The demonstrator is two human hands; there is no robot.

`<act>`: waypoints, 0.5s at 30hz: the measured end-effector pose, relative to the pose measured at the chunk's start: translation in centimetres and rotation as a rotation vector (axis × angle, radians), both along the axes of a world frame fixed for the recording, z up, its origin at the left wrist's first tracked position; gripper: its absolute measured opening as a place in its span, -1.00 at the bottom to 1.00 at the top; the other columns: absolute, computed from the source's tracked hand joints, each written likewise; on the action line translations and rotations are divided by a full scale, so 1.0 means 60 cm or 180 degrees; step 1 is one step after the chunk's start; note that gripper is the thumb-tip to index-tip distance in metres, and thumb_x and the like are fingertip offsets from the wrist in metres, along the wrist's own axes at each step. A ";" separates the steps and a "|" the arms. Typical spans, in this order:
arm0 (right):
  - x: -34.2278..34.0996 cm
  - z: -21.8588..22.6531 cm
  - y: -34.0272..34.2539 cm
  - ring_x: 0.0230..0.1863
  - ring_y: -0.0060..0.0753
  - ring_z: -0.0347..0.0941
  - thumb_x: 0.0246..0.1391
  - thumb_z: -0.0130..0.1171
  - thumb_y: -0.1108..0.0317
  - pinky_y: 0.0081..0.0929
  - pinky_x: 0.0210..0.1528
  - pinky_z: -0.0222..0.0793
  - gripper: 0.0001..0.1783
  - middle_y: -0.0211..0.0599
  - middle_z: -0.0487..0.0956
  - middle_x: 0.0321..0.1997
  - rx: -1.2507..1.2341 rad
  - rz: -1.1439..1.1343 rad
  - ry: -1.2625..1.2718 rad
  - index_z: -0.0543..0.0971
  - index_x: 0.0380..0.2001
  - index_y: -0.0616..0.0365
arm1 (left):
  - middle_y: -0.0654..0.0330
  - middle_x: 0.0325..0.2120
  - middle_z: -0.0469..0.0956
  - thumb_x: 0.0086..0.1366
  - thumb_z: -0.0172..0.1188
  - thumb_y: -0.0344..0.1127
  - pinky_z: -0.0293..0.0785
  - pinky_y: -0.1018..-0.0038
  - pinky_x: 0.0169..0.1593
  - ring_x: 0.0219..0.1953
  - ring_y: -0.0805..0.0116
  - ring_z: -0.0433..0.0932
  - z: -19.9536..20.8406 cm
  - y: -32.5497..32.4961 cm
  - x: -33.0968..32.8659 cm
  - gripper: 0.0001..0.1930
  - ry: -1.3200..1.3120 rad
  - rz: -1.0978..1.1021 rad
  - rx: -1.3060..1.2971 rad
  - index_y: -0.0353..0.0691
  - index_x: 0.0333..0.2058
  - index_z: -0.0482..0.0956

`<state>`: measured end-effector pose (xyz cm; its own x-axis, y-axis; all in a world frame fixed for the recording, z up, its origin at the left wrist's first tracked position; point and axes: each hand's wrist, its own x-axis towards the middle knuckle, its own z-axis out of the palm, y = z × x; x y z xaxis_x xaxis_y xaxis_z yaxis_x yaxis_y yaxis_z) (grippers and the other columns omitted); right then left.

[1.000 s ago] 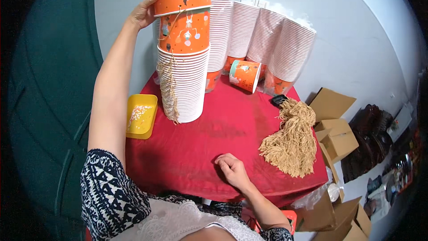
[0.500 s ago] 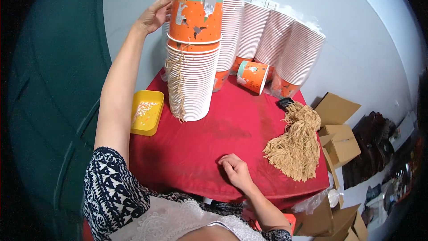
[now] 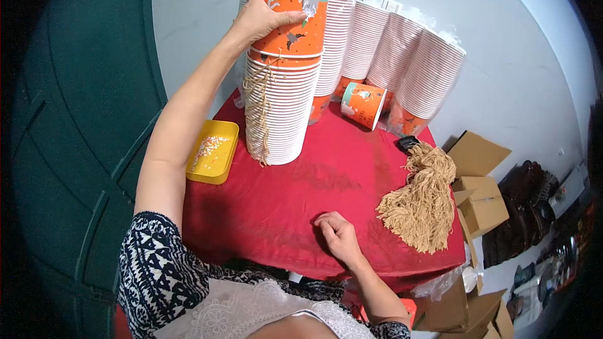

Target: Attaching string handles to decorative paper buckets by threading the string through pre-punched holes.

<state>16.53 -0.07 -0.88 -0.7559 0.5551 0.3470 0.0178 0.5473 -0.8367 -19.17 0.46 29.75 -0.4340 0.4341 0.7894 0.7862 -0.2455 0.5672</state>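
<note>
A tall stack of nested paper buckets (image 3: 286, 116) stands upside down at the back left of the table, white rims showing. Tan strings (image 3: 259, 107) hang down its left side. My left hand (image 3: 267, 17) grips the topmost orange bucket (image 3: 290, 39) with its teal band, thumb across the front; the other fingers are mostly hidden behind it. That bucket still sits on the stack. My right hand (image 3: 340, 238) rests on the red cloth near the front edge, fingers loosely curled, with nothing visible in them.
Several bagged bucket stacks (image 3: 430, 75) line the wall, and a single bucket (image 3: 363, 105) lies on its side before them. A bundle of tan strings (image 3: 422, 201) lies right on the red-covered table (image 3: 301, 204). A yellow tray (image 3: 213, 169) with small pieces sits left. Cardboard boxes (image 3: 480, 204) stand beyond.
My left hand has moved right from beside the top bucket and closed on it, thumb now over its front. My right hand stays on the cloth. The whole view has shifted slightly.
</note>
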 end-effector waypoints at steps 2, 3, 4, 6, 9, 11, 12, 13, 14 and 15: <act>0.001 -0.001 0.002 -0.12 -0.25 0.54 0.19 0.02 0.49 -0.40 -0.01 0.43 -0.81 -0.12 0.62 -0.23 0.0034 -0.0019 -0.0010 0.60 -0.34 0.38 | -0.19 0.13 0.37 -0.24 0.65 0.02 0.47 0.33 0.17 0.13 0.12 0.47 0.009 -0.010 0.010 0.35 -0.0226 -0.0492 0.0063 -0.53 0.31 -0.12; 0.002 -0.001 0.003 -0.12 -0.25 0.54 0.19 0.02 0.49 -0.40 -0.01 0.43 -0.81 -0.12 0.62 -0.23 0.0059 -0.0038 -0.0017 0.60 -0.34 0.37 | -0.19 0.13 0.37 -0.24 0.65 0.02 0.47 0.33 0.17 0.13 0.12 0.47 0.016 -0.014 0.011 0.35 -0.0230 -0.0500 0.0071 -0.53 0.31 -0.12; 0.003 -0.001 0.003 -0.12 -0.25 0.54 0.19 0.02 0.49 -0.40 -0.01 0.43 -0.81 -0.12 0.62 -0.23 0.0060 -0.0037 -0.0016 0.60 -0.34 0.37 | -0.18 0.11 0.39 -0.22 0.65 0.00 0.49 0.35 0.15 0.12 0.14 0.48 0.022 -0.020 0.010 0.33 -0.0385 -0.0702 -0.0043 -0.54 0.31 -0.10; 0.000 0.000 -0.001 -0.12 -0.26 0.54 0.19 0.02 0.49 -0.40 -0.02 0.43 -0.81 -0.13 0.62 -0.24 0.0063 0.0004 0.0010 0.60 -0.35 0.37 | -0.20 0.09 0.41 -0.19 0.63 0.01 0.48 0.31 0.16 0.13 0.12 0.47 0.022 -0.016 -0.036 0.30 -0.0499 -0.0969 0.0038 -0.52 0.31 -0.07; -0.004 0.001 -0.002 -0.13 -0.26 0.54 0.19 0.02 0.49 -0.41 -0.02 0.43 -0.81 -0.13 0.62 -0.24 0.0058 0.0038 0.0021 0.60 -0.35 0.36 | -0.18 0.10 0.42 -0.17 0.61 0.05 0.40 0.26 0.23 0.15 0.10 0.45 0.013 -0.003 -0.094 0.29 -0.0305 -0.0999 0.0078 -0.48 0.34 -0.06; 0.000 -0.002 0.002 -0.12 -0.26 0.54 0.19 0.02 0.50 -0.41 -0.02 0.43 -0.81 -0.13 0.62 -0.24 0.0041 -0.0013 0.0010 0.61 -0.35 0.36 | -0.17 0.12 0.40 -0.15 0.60 0.07 0.35 0.25 0.26 0.17 0.09 0.44 0.011 -0.003 -0.075 0.28 -0.0274 -0.1149 0.0009 -0.45 0.35 -0.06; 0.001 -0.003 0.004 -0.12 -0.26 0.54 0.19 0.03 0.50 -0.40 -0.02 0.43 -0.81 -0.13 0.62 -0.24 0.0027 -0.0039 0.0003 0.61 -0.36 0.36 | -0.16 0.14 0.39 -0.14 0.58 0.09 0.31 0.24 0.29 0.18 0.08 0.43 0.011 -0.004 -0.066 0.28 -0.0240 -0.1276 -0.0057 -0.42 0.36 -0.06; 0.000 -0.004 0.003 -0.12 -0.26 0.54 0.19 0.03 0.50 -0.40 -0.02 0.43 -0.81 -0.13 0.62 -0.24 0.0025 -0.0022 0.0002 0.61 -0.36 0.36 | -0.16 0.14 0.39 -0.14 0.58 0.09 0.31 0.24 0.29 0.18 0.08 0.43 0.010 -0.006 -0.072 0.28 -0.0241 -0.1259 -0.0058 -0.42 0.36 -0.06; 0.000 -0.004 0.002 -0.12 -0.25 0.54 0.19 0.03 0.50 -0.40 -0.01 0.43 -0.82 -0.13 0.62 -0.24 0.0011 -0.0013 0.0008 0.61 -0.35 0.36 | -0.14 0.15 0.39 -0.14 0.58 0.09 0.30 0.25 0.29 0.18 0.09 0.43 0.009 -0.007 -0.077 0.27 -0.0232 -0.1311 -0.0056 -0.40 0.36 -0.06; -0.001 -0.004 0.001 -0.12 -0.25 0.54 0.18 0.03 0.50 -0.40 -0.01 0.43 -0.82 -0.13 0.62 -0.23 -0.0003 -0.0004 0.0013 0.61 -0.35 0.36 | -0.13 0.15 0.39 -0.13 0.58 0.09 0.29 0.25 0.29 0.18 0.09 0.43 0.007 -0.009 -0.083 0.27 -0.0223 -0.1363 -0.0054 -0.39 0.37 -0.06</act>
